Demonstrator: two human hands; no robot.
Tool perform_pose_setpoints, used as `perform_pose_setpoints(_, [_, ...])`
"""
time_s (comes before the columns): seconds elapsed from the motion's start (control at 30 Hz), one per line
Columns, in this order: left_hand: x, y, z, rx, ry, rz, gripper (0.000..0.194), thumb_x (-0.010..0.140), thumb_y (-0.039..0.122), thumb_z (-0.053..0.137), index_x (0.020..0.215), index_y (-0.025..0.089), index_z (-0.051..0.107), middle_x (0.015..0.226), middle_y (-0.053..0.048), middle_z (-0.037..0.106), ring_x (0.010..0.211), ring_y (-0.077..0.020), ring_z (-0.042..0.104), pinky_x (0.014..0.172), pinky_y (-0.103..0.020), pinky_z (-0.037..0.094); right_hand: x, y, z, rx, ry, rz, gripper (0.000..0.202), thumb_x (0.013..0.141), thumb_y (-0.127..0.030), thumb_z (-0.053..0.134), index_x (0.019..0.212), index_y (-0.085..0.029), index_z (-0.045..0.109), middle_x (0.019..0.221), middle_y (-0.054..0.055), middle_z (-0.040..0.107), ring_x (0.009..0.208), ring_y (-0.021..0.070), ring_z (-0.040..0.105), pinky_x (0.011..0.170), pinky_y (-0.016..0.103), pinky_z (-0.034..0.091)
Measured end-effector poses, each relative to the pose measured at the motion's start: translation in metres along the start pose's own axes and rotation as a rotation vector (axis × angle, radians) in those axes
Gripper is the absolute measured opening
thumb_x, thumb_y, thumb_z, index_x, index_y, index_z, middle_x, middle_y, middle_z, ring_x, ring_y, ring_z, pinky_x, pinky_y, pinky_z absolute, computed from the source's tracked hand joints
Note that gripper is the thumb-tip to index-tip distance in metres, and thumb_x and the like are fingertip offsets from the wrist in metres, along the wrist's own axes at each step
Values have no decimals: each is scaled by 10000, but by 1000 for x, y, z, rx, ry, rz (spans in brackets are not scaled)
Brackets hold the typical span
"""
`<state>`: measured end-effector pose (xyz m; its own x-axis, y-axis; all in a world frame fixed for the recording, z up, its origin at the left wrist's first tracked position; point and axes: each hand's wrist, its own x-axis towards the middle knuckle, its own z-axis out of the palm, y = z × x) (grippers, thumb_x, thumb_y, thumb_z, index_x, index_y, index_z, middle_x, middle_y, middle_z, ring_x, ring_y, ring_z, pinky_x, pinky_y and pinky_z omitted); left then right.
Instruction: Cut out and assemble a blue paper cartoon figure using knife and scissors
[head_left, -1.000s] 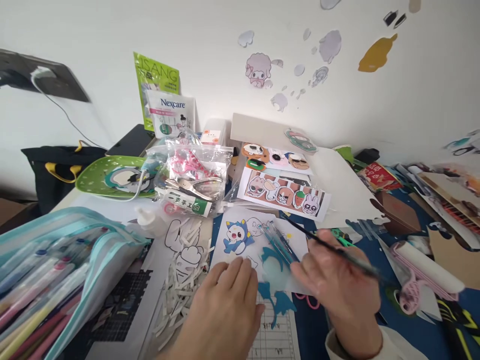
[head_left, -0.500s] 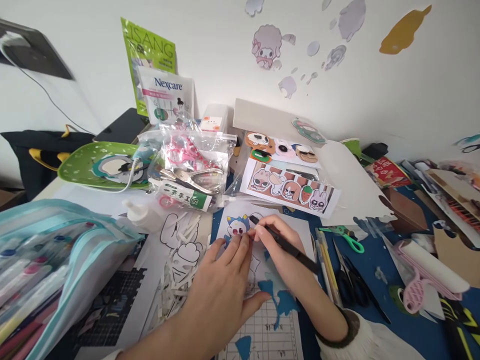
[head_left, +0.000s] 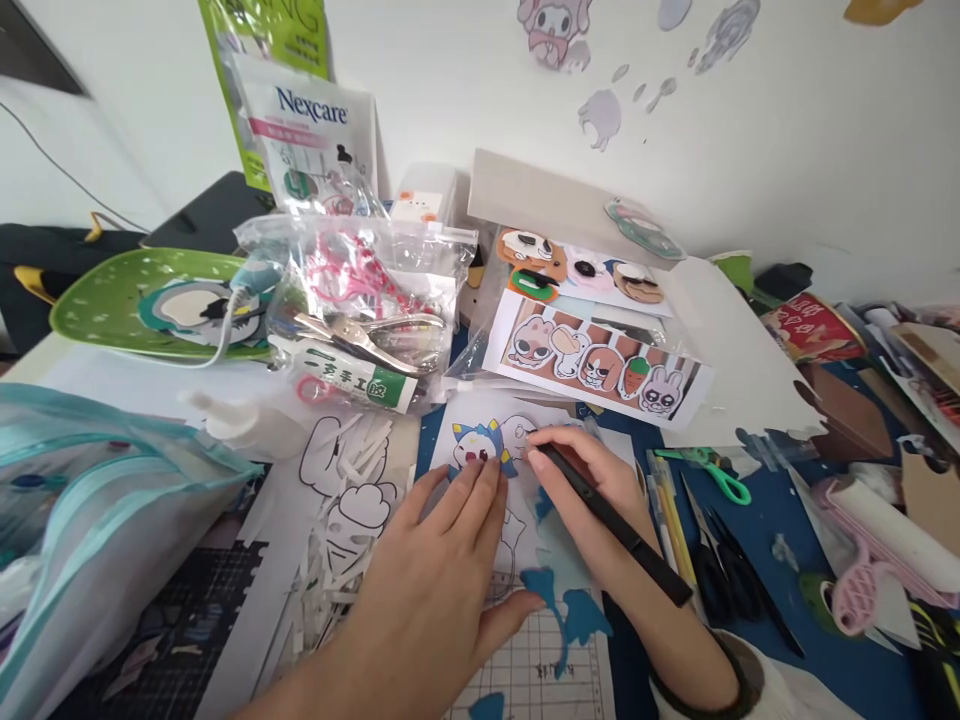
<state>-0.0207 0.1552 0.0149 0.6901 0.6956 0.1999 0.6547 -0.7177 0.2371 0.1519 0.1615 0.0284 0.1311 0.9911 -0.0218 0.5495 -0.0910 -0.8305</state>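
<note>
My left hand (head_left: 431, 570) lies flat with its fingers stretched out, pressing on a white paper sheet (head_left: 525, 545) printed with cartoon outlines. Its fingertips partly cover a blue cartoon figure (head_left: 472, 440). In my right hand (head_left: 592, 480) is a slim black pen-shaped tool (head_left: 619, 530), slanting back over the wrist. Its front end is hidden by my fingers, close to a round-headed outline drawing (head_left: 517, 435). Whether it is a pen or a knife cannot be made out. Blue paper scraps (head_left: 585, 615) lie below my hands on a grid-ruled sheet (head_left: 581, 680).
Left are a striped mesh pencil case (head_left: 135, 560), a white glue bottle (head_left: 247, 425) and cut paper strips. Behind stand a clear zip bag (head_left: 360, 320) of tools and a sticker sheet (head_left: 592, 360). Right lie black scissors (head_left: 720, 565), green scissors (head_left: 724, 475) and a pink lint roller (head_left: 859, 580).
The view has tilted down and come closer. My right hand has shifted slightly right and away from the left fingertips, tipping the black tool more steeply. My left hand stays on the paper.
</note>
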Motion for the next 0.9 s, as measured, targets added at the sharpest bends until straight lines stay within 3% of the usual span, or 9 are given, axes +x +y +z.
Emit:
perform_pose_setpoints(0.13, [0,1,-1,-2,7,-4,638,945,565,410,1259,49,615,1320,-144,631,1168,-280,602,970,-422,429,1,-2,-10,44,26,34,123,888,-315,565,922,-246,661,945,41,721,879,216,683,749,306,539])
perform_pose_setpoints(0.23, [0,1,-1,-7,19,-5,617,945,554,418,1244,57,629,1303,-139,646,1150,-279,614,962,-421,442,2,-2,-18,19,-34,29,156,912,-334,531,948,-255,661,932,35,741,868,218,704,721,302,546])
perform_pose_setpoints(0.47, [-1,3,0,0,45,-15,588,962,517,391,1219,55,648,1279,-146,661,1121,-291,630,953,-431,457,4,-1,-23,-275,-150,-149,183,951,-309,490,968,-250,662,989,37,754,880,224,704,779,321,527])
perform_pose_setpoints(0.67, [-3,2,2,-7,39,-27,541,930,498,472,1223,81,654,1299,-147,646,1137,-308,627,952,-443,475,6,-1,-53,-243,-173,-17,245,966,-404,479,919,-263,674,945,30,744,853,226,690,674,296,501])
perform_pose_setpoints(0.8, [-3,2,2,12,31,-13,526,942,491,437,1215,102,663,1307,-156,637,1135,-325,630,933,-475,493,7,6,-72,-203,-180,-20,256,969,-403,477,916,-252,677,891,40,741,837,230,689,658,293,499])
perform_pose_setpoints(0.9, [-2,2,1,45,32,33,551,978,471,340,1192,91,677,1280,-175,651,1113,-340,644,900,-500,511,6,7,-77,-252,-274,-79,239,974,-372,470,935,-256,675,885,32,733,761,205,674,618,280,479])
